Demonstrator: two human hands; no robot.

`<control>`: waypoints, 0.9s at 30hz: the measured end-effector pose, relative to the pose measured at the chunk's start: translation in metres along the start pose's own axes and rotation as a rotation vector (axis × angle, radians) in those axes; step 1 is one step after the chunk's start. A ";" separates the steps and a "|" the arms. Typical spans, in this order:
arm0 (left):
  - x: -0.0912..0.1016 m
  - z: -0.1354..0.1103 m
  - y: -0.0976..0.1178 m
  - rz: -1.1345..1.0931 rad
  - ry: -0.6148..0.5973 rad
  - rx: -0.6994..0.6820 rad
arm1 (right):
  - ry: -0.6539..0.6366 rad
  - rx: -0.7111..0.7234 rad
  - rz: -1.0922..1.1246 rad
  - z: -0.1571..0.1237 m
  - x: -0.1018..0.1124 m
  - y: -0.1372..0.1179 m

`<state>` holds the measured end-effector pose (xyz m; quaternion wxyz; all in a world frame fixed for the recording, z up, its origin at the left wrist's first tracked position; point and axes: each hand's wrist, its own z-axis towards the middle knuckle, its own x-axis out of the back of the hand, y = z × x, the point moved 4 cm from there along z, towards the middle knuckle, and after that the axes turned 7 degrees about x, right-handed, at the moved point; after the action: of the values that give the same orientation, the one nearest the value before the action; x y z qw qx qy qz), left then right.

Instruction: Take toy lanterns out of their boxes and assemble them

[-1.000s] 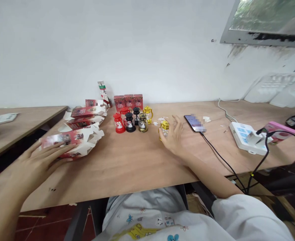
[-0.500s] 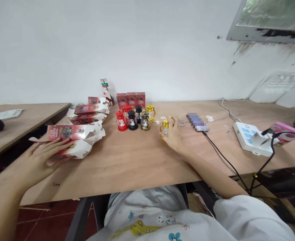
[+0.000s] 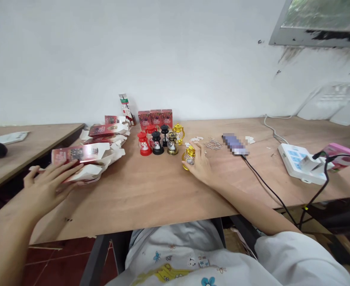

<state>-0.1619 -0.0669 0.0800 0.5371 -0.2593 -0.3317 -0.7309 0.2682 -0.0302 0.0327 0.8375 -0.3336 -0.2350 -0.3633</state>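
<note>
My right hand [image 3: 202,167] has its thumb and fingers around a small gold lantern [image 3: 189,159] standing on the table. Its fingers partly cover the lantern's right side. On the left, my left hand [image 3: 50,183] grips an opened red-and-white paper box [image 3: 87,173], fingers laid across it and thumb below. Another red box [image 3: 76,154] lies just above those fingers, at the front of a heap of opened boxes [image 3: 106,129]. Between my hands and farther back stand several small lanterns: red [image 3: 144,144], black [image 3: 156,143], bronze [image 3: 172,143] and gold [image 3: 178,134].
Three closed red boxes [image 3: 156,118] stand by the wall behind the lanterns. White scraps and a pile of thin metal pieces [image 3: 213,143] lie right of my right hand. Beyond are a phone [image 3: 235,143] on a black cable and a white power strip [image 3: 302,163].
My right hand and the gold lantern have shifted slightly left and nearer, uncovering more of the metal pieces. My left hand has moved a little left, and the boxes by it have shifted and tilted.
</note>
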 end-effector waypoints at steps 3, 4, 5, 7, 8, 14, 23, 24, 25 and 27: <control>-0.001 0.014 -0.012 0.017 -0.013 -0.063 | -0.009 -0.003 0.006 0.000 -0.001 0.000; -0.003 0.017 -0.017 0.033 -0.016 -0.061 | -0.013 -0.004 0.007 0.000 -0.001 0.000; -0.005 0.020 -0.023 0.056 -0.025 -0.055 | -0.016 -0.006 0.009 0.000 -0.001 0.000; -0.012 0.023 -0.035 0.124 -0.081 -0.039 | -0.017 -0.005 0.011 0.000 -0.001 -0.001; -0.015 0.023 -0.041 0.154 -0.109 -0.025 | -0.016 -0.002 0.012 0.000 -0.001 -0.001; -0.015 0.010 -0.049 0.184 -0.224 -0.007 | 0.000 0.031 0.015 -0.001 0.000 -0.002; -0.019 0.007 -0.020 0.134 -0.096 -0.001 | -0.008 0.126 0.040 -0.004 -0.001 -0.010; -0.016 0.007 -0.005 0.094 -0.016 -0.023 | -0.002 0.142 0.057 -0.004 -0.001 -0.010; -0.016 0.006 0.015 0.017 0.027 -0.094 | 0.007 0.162 0.079 -0.005 -0.002 -0.011; -0.024 -0.001 0.061 -0.143 0.013 -0.210 | 0.040 0.209 0.143 -0.006 -0.003 -0.012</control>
<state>-0.0965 -0.0652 0.0747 0.4556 -0.2849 -0.2675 -0.7998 0.2580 -0.0395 0.0318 0.8960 -0.2534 -0.2303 -0.2827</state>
